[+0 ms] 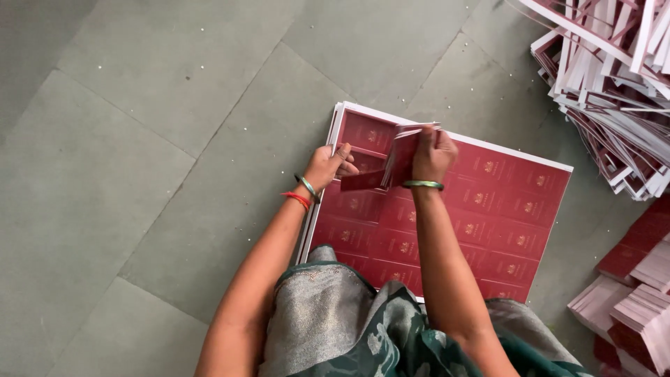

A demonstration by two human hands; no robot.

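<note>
In the head view, the person sits on the floor over a stack of printed sheets (513,209), each sheet a grid of dark red cards with a white margin. The right hand (433,155) is closed around a bundle of loose cards (403,150), held upright above the sheets' far edge, its long axis running roughly away from the person and its edges fanned toward the left. The left hand (328,166) pinches one card (363,181) between thumb and fingers; that card lies nearly flat, its long axis pointing right toward the bundle, which it touches or nearly touches. The step in hand looks like gathering cards out of the top sheet into the bundle. The next move, as I judge it, calls for squaring the single card against the bundle while the right hand loosens just enough to take it in without spilling the rest. Trimmed strips (614,77) are heaped at upper right; card piles (628,300) lie at lower right.
</note>
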